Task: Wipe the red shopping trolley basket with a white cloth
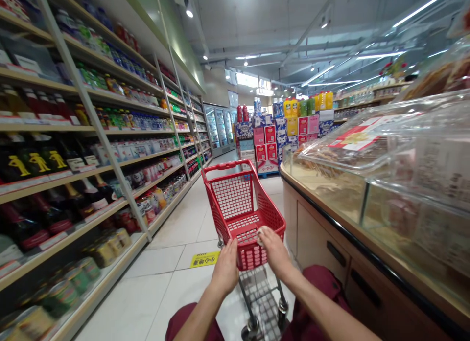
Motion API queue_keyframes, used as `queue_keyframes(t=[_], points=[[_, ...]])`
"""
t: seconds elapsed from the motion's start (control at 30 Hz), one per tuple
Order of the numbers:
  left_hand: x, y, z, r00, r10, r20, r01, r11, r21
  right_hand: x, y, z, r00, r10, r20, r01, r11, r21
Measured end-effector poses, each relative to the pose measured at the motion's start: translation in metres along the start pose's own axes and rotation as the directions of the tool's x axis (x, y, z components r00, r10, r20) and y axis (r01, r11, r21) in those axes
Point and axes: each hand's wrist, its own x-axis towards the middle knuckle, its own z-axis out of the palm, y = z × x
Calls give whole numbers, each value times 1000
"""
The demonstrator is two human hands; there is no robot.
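Note:
In front of me stands a red plastic shopping cart (232, 198) on a grey wheeled frame, its basket bare inside where it shows. My left hand (226, 265) is closed over the near rim at its left corner. At the right side of that same rim, my right hand (273, 248) is bent round a small crumpled pale cloth (261, 236), pressed against the red plastic. Part of the cloth is hidden under the fingers. The cart's handle points away from me, and its near wheels rest on the tiled floor between my knees.
Shelves of bottles and cans (121, 157) line the left side. A wooden display counter (312, 218) with packaged food behind clear panels runs close on the right. Stacked drink boxes (266, 147) stand ahead, with glass-door coolers (218, 128) beyond. A yellow sticker (204, 259) lies on the floor.

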Motion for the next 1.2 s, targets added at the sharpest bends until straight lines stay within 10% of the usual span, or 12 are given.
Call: queue_keyframes(t=[0.3, 0.43, 0.63, 0.8, 0.97, 1.2], points=[[-2, -1, -2, 1000, -4, 12, 4, 999, 54, -27, -30, 19, 936, -350, 29, 346, 933, 96], [-4, -4, -5, 1000, -4, 16, 3, 997, 72, -53, -10, 16, 944, -300, 136, 292, 954, 75], [-6, 10, -7, 1000, -24, -12, 25, 984, 175, -45, 12, -6, 978, -191, -86, 196, 979, 55], [-7, 18, 6, 999, 31, 13, -33, 976, 214, -62, 20, 1, 977, -175, 122, 165, 983, 86], [-3, 23, 5, 999, 26, -27, -19, 967, 253, -54, 28, -9, 983, -163, -88, 171, 981, 95], [-1, 27, 6, 999, 34, 13, -36, 964, 263, -56, 41, -10, 991, -124, 46, 121, 991, 62]])
